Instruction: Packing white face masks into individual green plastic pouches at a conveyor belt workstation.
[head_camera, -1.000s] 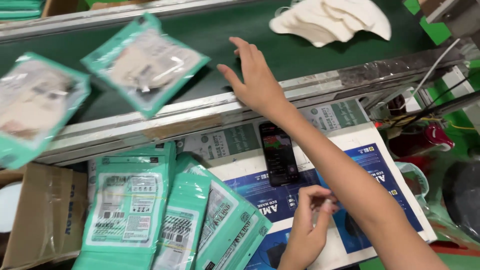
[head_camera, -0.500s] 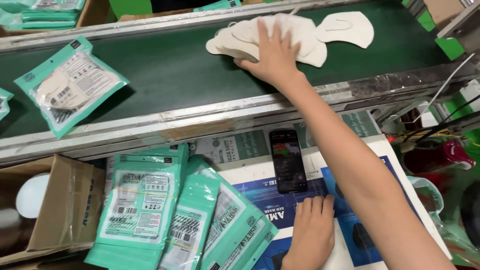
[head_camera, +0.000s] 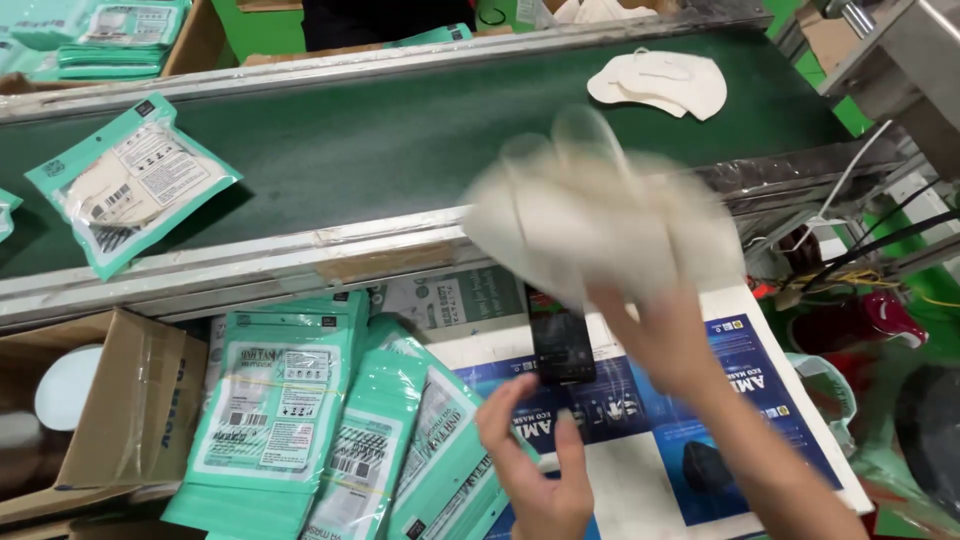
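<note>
Up in the middle of the frame, the right hand (head_camera: 665, 335) pinches a bunch of white masks (head_camera: 600, 225), blurred, held in the air over the near edge of the green belt (head_camera: 400, 150). The left hand (head_camera: 535, 455) is open and holds nothing, low over the desk (head_camera: 640, 490) near the phone (head_camera: 562, 345). Green pouches (head_camera: 275, 415) lie stacked at lower left, close by. More masks (head_camera: 665, 82) wait on the belt, upper right.

The right hand (head_camera: 670, 340) is now lifting the white masks (head_camera: 600, 225) off the conveyor belt (head_camera: 400, 140); the left hand (head_camera: 535, 450) is rising open.
</note>
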